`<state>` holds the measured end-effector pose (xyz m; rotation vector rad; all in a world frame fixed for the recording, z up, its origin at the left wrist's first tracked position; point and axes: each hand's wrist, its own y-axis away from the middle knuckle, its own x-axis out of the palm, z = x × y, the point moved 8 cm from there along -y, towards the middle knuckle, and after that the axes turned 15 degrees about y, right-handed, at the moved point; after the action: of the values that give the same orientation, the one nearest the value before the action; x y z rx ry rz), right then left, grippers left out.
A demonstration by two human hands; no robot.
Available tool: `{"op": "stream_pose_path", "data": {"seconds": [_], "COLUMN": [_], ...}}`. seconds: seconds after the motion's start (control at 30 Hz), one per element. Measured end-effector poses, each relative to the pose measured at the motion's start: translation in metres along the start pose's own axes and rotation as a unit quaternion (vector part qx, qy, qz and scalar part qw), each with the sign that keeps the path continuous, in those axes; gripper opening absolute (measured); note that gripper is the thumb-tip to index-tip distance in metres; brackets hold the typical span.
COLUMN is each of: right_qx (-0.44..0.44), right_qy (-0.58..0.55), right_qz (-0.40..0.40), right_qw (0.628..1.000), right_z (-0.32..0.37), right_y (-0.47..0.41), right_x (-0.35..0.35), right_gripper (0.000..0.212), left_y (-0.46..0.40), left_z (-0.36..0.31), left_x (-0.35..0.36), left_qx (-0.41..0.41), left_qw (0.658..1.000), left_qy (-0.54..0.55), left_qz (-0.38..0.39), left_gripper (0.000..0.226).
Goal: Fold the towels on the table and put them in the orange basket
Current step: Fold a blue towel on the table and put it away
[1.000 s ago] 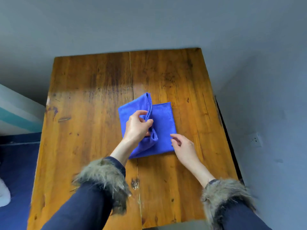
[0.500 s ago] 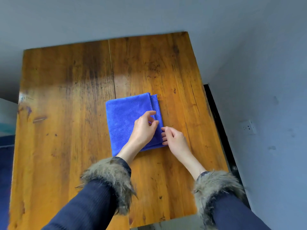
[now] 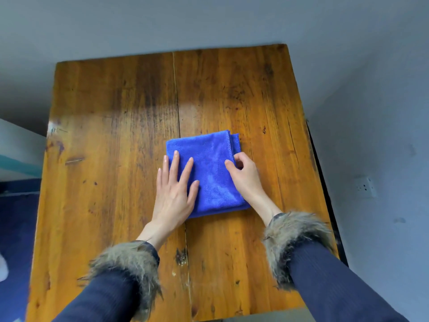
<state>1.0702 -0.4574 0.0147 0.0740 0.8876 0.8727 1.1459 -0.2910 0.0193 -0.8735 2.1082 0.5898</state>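
A blue towel (image 3: 210, 169) lies folded into a small rectangle near the middle of a wooden table (image 3: 111, 126), just right of the seam that runs down the tabletop. Its stitched edges are stacked along the right side, where a lower layer peeks out slightly past the top one at the far right corner.

The left hand (image 3: 173, 194) lies flat, palm down, over the towel's left portion. Its fingers (image 3: 175, 163) are straight and slightly spread, pointing away from the person; the outermost one rests at or just beyond the towel's left edge, over the wood.

The right hand (image 3: 246, 175) sits at the towel's right edge. Its fingers are curled, with the thumb on top of the cloth and the others tucked at the hem, pinching the layered edge there.

Both arms wear dark ribbed sleeves (image 3: 336, 280) with shaggy fur cuffs (image 3: 292, 238). A grey wall stands beyond and to the right of the table, with a white socket (image 3: 365, 187) on it.
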Motion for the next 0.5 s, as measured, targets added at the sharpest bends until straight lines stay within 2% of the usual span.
{"op": "stream_pose_path", "data": {"seconds": [0.1,0.23,0.33,0.5], "right_qx": [0.021,0.090,0.121,0.103], "right_qy": [-0.121,-0.130,-0.067,0.107], "right_qz": [-0.011,-0.020,-0.027,-0.055], "right_qw": [0.992,0.987,0.990,0.987], "right_z": [-0.006,-0.025,-0.030,-0.021], "right_y": [0.007,0.001,-0.006,0.008], "right_x": [-0.006,-0.004,-0.004,-0.007], "right_gripper": [0.013,0.010,0.010,0.016], "left_y": [-0.001,-0.008,-0.014,-0.015], "left_z": [-0.007,-0.013,-0.013,-0.009], "left_x": [0.005,0.010,0.018,0.027], "left_qx": [0.028,0.062,0.079,0.095], "left_qw": [0.999,0.995,0.991,0.985], "left_qy": [-0.029,-0.073,-0.105,-0.137], "left_qz": [0.013,0.020,0.030,0.033], "left_gripper": [0.059,0.058,0.058,0.059]}}
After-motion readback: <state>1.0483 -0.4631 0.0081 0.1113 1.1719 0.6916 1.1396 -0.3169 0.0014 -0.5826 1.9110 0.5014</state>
